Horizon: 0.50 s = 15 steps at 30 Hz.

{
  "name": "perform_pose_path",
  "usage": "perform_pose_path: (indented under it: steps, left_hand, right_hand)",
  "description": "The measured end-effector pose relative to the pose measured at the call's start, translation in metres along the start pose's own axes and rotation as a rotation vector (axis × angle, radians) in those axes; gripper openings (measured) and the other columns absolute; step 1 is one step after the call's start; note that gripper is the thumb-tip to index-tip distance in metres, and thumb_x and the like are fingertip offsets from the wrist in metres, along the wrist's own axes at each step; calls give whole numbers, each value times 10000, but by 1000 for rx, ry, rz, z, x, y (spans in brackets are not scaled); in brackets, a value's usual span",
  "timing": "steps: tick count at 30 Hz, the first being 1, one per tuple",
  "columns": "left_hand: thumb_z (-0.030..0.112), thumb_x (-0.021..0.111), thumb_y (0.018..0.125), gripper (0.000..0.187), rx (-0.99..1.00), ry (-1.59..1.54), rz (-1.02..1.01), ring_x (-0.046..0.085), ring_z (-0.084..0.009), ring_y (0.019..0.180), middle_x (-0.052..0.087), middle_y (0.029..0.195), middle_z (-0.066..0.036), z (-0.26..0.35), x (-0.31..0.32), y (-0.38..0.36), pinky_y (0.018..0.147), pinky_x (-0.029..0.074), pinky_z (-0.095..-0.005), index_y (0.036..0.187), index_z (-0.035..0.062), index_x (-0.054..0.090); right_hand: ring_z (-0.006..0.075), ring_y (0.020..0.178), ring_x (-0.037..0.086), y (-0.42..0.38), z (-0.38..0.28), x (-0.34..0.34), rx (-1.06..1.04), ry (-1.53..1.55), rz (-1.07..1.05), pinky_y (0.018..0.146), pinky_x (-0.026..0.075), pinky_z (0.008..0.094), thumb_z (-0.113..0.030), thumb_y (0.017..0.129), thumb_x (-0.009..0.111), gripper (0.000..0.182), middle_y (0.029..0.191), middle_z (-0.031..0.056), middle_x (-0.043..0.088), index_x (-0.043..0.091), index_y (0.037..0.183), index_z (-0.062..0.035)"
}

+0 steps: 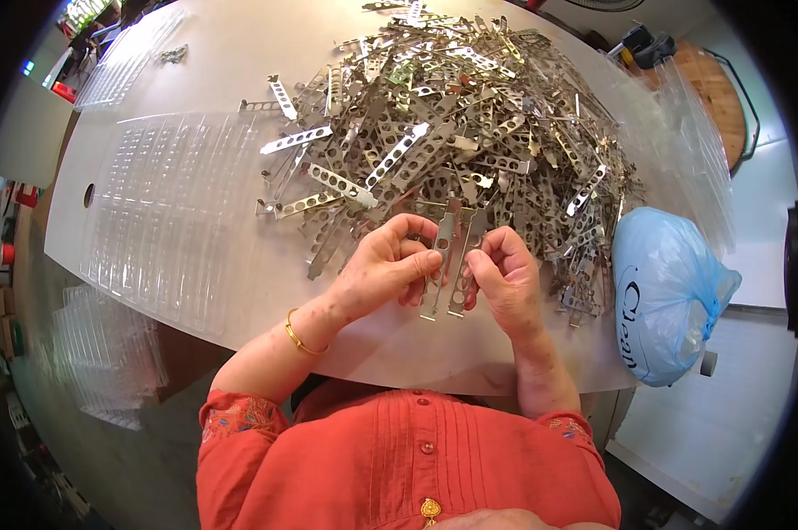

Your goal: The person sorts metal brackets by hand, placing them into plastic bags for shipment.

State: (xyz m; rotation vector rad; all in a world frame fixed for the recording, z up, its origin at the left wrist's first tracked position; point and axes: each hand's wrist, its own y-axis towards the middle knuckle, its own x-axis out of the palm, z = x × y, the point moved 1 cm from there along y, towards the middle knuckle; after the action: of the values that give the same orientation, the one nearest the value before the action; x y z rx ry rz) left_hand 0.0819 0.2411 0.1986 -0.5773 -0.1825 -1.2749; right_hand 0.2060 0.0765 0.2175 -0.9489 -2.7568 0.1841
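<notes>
My left hand [397, 261] is closed, thumb and fingers pinching a perforated metal bracket [435, 287] that stands nearly upright. Beside it, my right hand [507, 278] grips another metal bracket [460, 284], held side by side with the first. Both brackets have round holes down their length and a small bent foot at the lower end. Just beyond my hands lies a large heap of similar metal brackets [469, 115], and the upper ends of the two held ones overlap its near edge in this view.
Clear plastic trays [173, 194] with narrow slots lie on the table's left, with more trays [112, 353] stacked below the edge. A tied blue plastic bag [668, 296] sits at the right edge. Clear plastic sheets [681, 141] lie behind it.
</notes>
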Motion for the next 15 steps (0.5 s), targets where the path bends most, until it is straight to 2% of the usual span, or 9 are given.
perform_pose_path:
  steps: [6, 15]
  left_hand:
    - [181, 639, 1008, 233, 16, -53, -39, 604, -80, 575, 684, 833, -33, -3, -1, 1, 501, 478, -227, 1145, 15, 548]
    - [204, 637, 1012, 222, 19, -59, -79, 610, -79, 581, 667, 836, -27, -6, -3, 3, 506, 476, -221, 1112, 22, 560]
  right_hand:
    - [76, 582, 592, 0, 0, 0, 45, -27, -48, 500, 509, 234, -81, 998, 588, 107, 796, 33, 614, 495, 956, -52]
    - [71, 573, 579, 0, 3, 1, 75, -24, -83, 494, 499, 227, -80, 993, 594, 115, 788, 27, 610, 490, 948, -58]
